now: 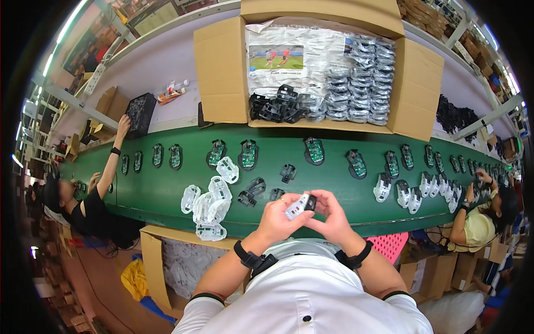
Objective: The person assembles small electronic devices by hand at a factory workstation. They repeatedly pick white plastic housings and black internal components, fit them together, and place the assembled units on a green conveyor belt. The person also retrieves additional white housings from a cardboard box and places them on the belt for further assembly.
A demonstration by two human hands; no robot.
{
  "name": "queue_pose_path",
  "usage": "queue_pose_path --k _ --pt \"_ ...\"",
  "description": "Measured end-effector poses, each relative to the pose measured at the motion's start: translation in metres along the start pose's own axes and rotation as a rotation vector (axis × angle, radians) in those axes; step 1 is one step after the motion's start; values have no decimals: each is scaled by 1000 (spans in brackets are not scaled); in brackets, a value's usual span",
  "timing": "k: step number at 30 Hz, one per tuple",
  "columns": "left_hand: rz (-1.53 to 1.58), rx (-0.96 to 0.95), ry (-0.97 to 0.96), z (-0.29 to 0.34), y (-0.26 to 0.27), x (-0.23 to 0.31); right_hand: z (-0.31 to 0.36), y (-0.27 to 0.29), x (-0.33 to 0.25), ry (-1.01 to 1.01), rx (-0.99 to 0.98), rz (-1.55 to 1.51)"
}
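Close in front of me, above the near edge of the green work surface (267, 214), both hands hold a white plastic shell (297, 207) with a black plastic part (311, 202) at its right end. My left hand (275, 219) is closed around the shell's left side. Fingers of my right hand (332, 218) grip the right end by the black part. Whether the two parts are joined, I cannot tell. Several loose black plastic parts (256, 186) lie beyond my left hand. Left of them is a pile of white shells (210, 206).
Mouse-shaped black bases with green circuit boards (248, 154) line the green surface. Behind them, an open cardboard box (222, 78) holds wrapped pieces and black parts. Co-workers sit at left (92, 209) and right (481, 214). A carton (153, 261) of clear plastic stands below the near edge.
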State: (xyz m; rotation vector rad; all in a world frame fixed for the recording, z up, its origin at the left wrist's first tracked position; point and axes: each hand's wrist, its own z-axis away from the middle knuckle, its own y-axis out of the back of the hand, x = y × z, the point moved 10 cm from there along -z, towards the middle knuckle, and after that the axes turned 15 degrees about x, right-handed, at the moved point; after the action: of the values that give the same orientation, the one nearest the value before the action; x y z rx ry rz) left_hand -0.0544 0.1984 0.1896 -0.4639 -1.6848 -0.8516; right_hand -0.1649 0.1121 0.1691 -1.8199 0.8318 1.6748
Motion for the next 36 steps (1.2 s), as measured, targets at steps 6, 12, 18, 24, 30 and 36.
queue_pose_path --k 6,12,18,24,30,36 --pt "-67 -59 -61 6 -7 28 15 -9 30 -401 -180 -352" --pt "-58 -65 -38 -8 -14 33 4 9 14 -265 -24 -70" --pt "44 24 -232 -23 -12 22 0 22 3 -227 194 -386" --pt "232 171 90 -13 -21 -39 6 16 32 -331 41 -216" --pt "-374 255 -310 -20 6 -32 -22 53 109 -472 161 0" --pt "-1206 46 -175 24 107 -128 -40 164 141 34 520 910"
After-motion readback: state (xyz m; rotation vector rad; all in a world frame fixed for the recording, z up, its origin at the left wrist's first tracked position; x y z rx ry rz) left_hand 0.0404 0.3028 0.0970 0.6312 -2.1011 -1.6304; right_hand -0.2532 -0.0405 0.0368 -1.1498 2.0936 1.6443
